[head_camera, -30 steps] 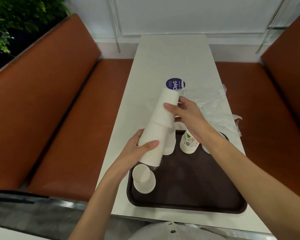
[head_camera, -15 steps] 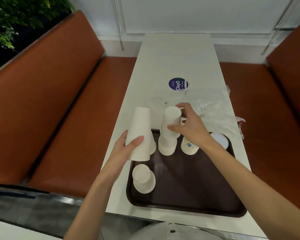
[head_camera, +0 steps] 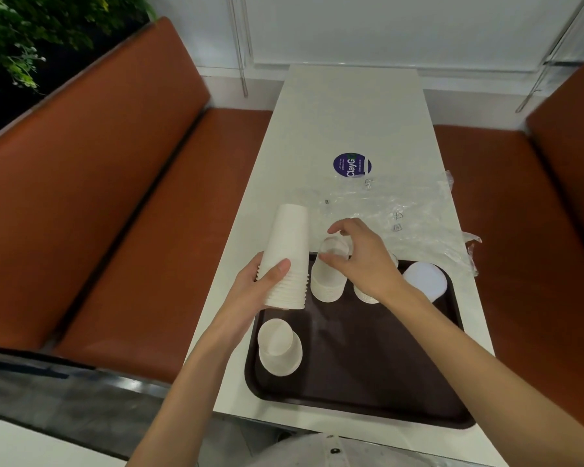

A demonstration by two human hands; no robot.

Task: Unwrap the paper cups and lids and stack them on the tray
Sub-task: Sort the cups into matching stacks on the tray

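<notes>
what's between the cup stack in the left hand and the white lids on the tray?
Head view: an inverted cup stack on the tray, the right hand over it, and another cup mostly hidden behind that hand.

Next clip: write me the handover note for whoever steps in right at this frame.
Left hand grips a tall cup stack near the tray's far-left corner. Right hand curves over a short stack standing on the tray; grip unclear. Also on the tray: another small stack, lids. Empty wrap lies on the table. Done: unwrapping, it seems. Left: set the tall stack down.
</notes>
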